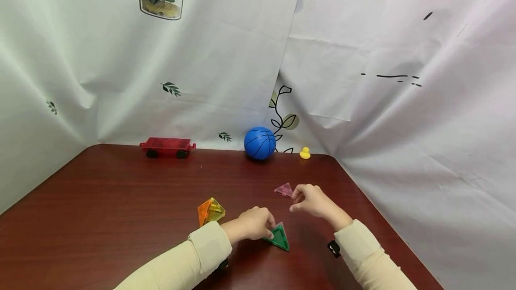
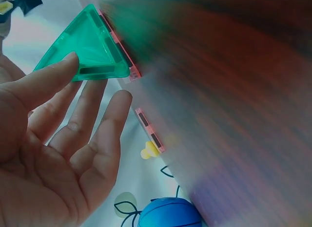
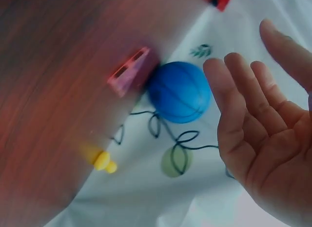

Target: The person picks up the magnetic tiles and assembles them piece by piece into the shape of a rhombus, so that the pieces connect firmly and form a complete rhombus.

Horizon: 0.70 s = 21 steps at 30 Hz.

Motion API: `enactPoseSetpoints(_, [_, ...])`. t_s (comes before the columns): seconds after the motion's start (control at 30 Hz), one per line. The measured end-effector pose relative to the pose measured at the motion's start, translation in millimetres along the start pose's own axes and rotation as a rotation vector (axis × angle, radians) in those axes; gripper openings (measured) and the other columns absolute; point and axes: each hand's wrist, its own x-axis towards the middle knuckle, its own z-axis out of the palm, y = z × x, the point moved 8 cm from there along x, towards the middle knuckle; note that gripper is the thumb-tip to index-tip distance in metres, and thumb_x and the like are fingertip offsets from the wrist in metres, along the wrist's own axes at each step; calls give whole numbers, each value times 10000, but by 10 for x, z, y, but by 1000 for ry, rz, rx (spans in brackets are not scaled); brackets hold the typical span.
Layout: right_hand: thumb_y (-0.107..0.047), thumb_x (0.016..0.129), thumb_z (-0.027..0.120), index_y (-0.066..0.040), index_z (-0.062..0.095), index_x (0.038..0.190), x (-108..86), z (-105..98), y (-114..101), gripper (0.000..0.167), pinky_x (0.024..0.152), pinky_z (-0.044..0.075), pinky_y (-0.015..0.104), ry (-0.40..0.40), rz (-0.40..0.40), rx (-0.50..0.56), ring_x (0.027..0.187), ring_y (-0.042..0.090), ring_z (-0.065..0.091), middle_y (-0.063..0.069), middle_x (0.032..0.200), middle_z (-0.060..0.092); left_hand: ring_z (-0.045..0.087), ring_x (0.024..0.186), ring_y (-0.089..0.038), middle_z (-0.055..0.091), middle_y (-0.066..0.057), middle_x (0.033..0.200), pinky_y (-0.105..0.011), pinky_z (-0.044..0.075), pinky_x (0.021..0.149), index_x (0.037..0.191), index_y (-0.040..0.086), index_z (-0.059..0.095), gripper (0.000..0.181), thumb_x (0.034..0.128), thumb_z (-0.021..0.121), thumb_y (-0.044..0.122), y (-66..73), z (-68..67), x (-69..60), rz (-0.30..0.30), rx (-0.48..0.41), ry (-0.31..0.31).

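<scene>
My left hand pinched green triangle over table, thumb on face, fingers behind, presumably to leave outer edge uncovered. Pink strip lined that edge; joined or merely behind, could not tell. My right hand, fingers loosely parted, gripped nothing beside pink triangle, likely placed within easy reach.

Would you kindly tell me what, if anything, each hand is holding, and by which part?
The left hand pinches the green triangular tile near one edge, thumb on its face; the right hand holds nothing.
</scene>
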Motion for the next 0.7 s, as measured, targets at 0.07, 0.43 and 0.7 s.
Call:
enactPoseSetpoints(0.07, [-99,670,742,-40,591,781,69,9,79,196,554,432,255,18,26,-33,621,92,531,-42,677,579,510,675,-50,562,114,715,-266,405,551,769,198,666,119,678,741,208,4,-4,2,2,5,2])
enactPoseSetpoints(0.43, [-76,800,599,-16,584,999,341,346,389,208,683,429,387,-90,53,-371,820,246,554,77,850,583,499,669,-51,553,120,714,-257,396,547,752,209,663,109,677,740,225,10,-6,1,-1,25,11])
enactPoseSetpoints(0.7, [-66,829,558,1,559,1068,367,491,507,247,759,413,429,-168,103,-445,960,312,526,158,1002,576,490,661,-52,544,124,705,-258,391,540,731,217,658,102,675,741,233,7,1,0,-6,30,14])
